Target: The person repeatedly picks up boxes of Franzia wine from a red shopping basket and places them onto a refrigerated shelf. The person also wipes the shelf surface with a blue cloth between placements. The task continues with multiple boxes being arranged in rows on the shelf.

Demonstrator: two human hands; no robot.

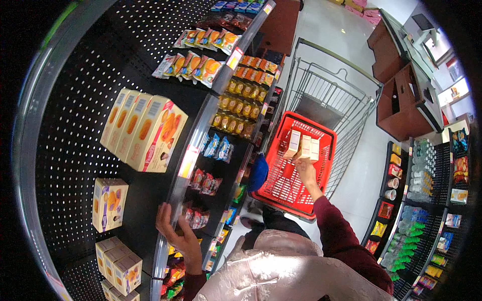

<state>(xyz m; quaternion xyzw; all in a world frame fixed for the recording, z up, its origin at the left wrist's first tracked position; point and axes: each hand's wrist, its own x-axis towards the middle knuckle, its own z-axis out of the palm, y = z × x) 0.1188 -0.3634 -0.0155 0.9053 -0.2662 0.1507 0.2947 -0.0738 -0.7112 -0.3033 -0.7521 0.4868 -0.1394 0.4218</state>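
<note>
My right hand reaches into a red plastic shopping basket, its fingers at the near end of small cream cartons and closed on one of them. Another cream carton stands close to its left. The basket sits in a wire shopping cart. My left hand has its fingers apart and holds nothing, beside the clear price rail of a black shelf. On that shelf stand a row of larger Twinkies-type snack cake boxes, a single purple-banded box and several smaller boxes.
Wrapped cakes and small gold packs fill shelves on the left. A blue rounded object is beside the basket. Brown checkout counters stand at the far right, with bottles on shelves nearer.
</note>
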